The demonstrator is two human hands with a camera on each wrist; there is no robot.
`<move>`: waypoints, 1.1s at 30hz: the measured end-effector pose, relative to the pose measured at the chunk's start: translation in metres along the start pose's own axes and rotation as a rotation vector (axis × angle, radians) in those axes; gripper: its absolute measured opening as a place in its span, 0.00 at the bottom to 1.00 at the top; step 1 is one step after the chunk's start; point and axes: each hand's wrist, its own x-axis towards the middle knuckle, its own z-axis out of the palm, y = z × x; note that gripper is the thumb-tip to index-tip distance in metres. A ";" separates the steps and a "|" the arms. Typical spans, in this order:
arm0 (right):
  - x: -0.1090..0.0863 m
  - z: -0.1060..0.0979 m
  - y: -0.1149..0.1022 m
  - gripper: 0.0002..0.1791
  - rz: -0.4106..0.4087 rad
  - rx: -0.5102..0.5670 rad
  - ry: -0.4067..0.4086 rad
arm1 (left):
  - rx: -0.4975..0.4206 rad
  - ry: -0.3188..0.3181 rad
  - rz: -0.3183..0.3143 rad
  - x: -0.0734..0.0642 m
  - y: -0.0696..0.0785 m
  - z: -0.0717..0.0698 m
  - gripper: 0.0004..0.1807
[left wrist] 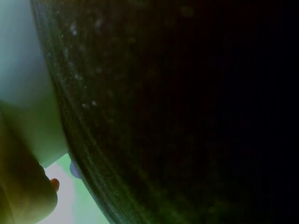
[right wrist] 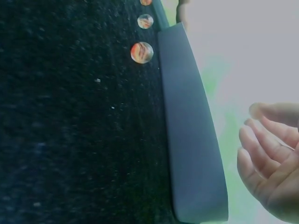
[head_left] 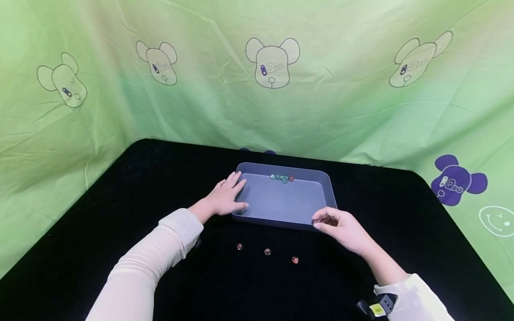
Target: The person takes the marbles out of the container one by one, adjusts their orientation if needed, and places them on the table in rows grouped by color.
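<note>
A grey rectangular tray (head_left: 281, 200) sits on the black table. My left hand (head_left: 222, 198) rests at its left rim with fingers spread, the thumb reaching over the inside. My right hand (head_left: 341, 226) is at the front right corner of the tray, thumb and fingers pinching a small dark marble (head_left: 314, 222) that is mostly hidden. Several green glass marbles (head_left: 284, 179) and one reddish marble (head_left: 291, 179) lie by the tray's back wall. In front of the tray, three reddish marbles (head_left: 295, 260) lie in a spaced row; the right wrist view shows them beside the tray wall (right wrist: 189, 126).
Black cloth (head_left: 192, 276) covers the table. A green curtain (head_left: 225, 102) with printed bear heads surrounds its back and sides. A small black device with a yellow label (head_left: 377, 309) is at the right cuff. The left wrist view is mostly dark cloth.
</note>
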 end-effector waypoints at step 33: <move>-0.036 0.010 0.021 0.04 -0.076 0.158 -0.263 | -0.015 -0.003 0.002 0.000 0.001 -0.001 0.40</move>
